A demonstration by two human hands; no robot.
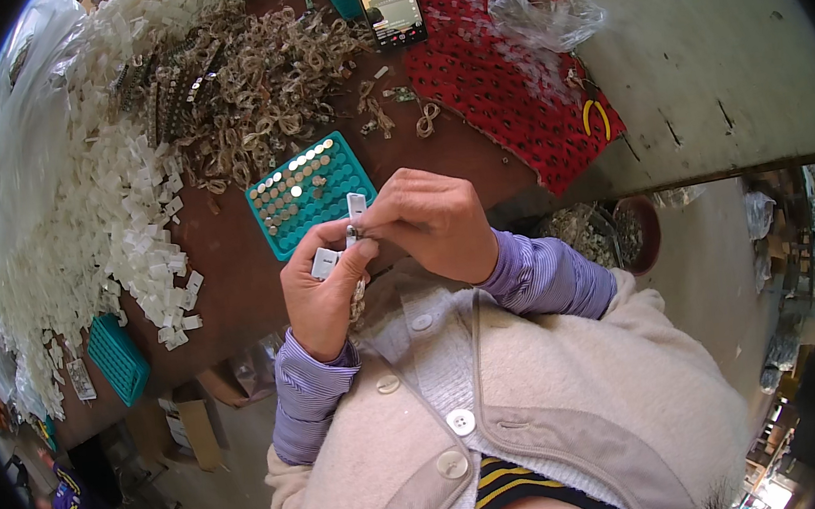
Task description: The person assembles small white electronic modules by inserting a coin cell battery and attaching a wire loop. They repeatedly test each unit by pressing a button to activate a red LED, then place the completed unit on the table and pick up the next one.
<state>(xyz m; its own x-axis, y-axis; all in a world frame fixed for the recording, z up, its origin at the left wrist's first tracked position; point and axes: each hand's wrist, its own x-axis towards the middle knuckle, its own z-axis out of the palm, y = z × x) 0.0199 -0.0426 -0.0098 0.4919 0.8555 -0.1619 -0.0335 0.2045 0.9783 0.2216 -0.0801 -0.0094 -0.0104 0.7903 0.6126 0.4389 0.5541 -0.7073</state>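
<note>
One white plastic piece [357, 206] clamped in the left hand [322, 300], at one o'clock from its palm.
Right hand [435, 217] meets it, fingertips pinched; can't tell on what. Teal tray [349, 177] toward eleven o'clock.

Cannot identify the tiny dark piece [358, 232] at the bare right hand [435, 218], beside the teal rectangular plastic tray [342, 176]; see black rectangular phone [389, 6] cut off beyond it.

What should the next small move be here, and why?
Probably a gentle press by the right hand beside the white strip while the left hand steadies it: both hands' fingertips meet at its lower end, though what they pinch is too small to tell.
</note>
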